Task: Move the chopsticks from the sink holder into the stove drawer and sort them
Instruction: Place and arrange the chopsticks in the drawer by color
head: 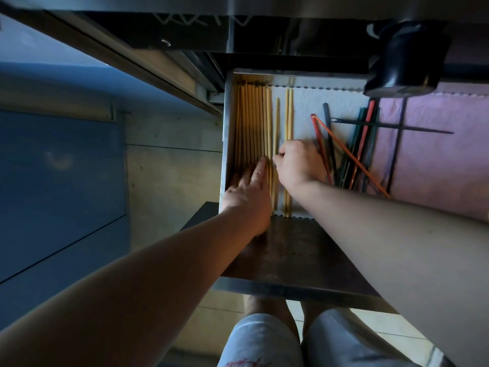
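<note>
Wooden chopsticks [254, 123] lie in a tight row in the drawer [225, 133], beneath the left hand [248, 192], whose straight fingers press them flat. Just beside it, the right hand [299, 162] pinches a single chopstick [277, 120]. Coloured chopsticks [354, 154] lie scattered beyond the right hand.

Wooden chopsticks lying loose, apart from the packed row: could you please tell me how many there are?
3. A single chopstick lies just right of the packed row, pinched by the right hand; a pair lies side by side further right. That hand may hide more.
</note>
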The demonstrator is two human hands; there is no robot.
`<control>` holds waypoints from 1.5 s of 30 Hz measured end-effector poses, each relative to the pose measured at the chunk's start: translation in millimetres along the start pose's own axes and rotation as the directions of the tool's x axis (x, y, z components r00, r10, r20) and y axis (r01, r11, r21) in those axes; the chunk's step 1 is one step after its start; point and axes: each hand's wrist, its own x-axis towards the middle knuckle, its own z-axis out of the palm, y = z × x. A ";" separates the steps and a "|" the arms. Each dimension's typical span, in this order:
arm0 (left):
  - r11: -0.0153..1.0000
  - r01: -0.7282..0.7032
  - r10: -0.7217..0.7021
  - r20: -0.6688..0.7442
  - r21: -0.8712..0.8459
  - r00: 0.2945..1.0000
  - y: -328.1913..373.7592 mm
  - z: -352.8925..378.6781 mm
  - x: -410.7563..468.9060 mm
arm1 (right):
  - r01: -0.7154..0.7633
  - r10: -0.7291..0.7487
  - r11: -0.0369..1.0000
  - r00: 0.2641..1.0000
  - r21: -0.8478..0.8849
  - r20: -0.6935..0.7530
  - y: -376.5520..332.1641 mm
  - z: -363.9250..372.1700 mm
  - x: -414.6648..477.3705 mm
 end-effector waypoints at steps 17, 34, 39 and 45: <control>1.000 -0.003 0.003 0.013 0.010 1.000 1.3 -1.9 2.5 | -0.187 0.178 0.980 0.975 0.060 0.129 -9.2 17.6 11.4; 0.895 -0.219 0.302 -0.166 0.388 0.939 21.7 -5.7 31.7 | -0.256 0.217 0.846 0.967 0.468 0.135 40.3 -31.6 -3.8; 0.829 -0.218 0.328 -0.130 0.515 0.936 14.4 -12.1 35.1 | -0.233 0.190 0.829 0.972 0.509 0.135 48.7 -30.5 -12.4; 0.896 -0.184 0.263 -0.150 0.404 0.953 -4.5 -9.1 21.3 | -0.258 0.180 0.852 0.961 0.455 0.208 35.7 -25.9 -8.8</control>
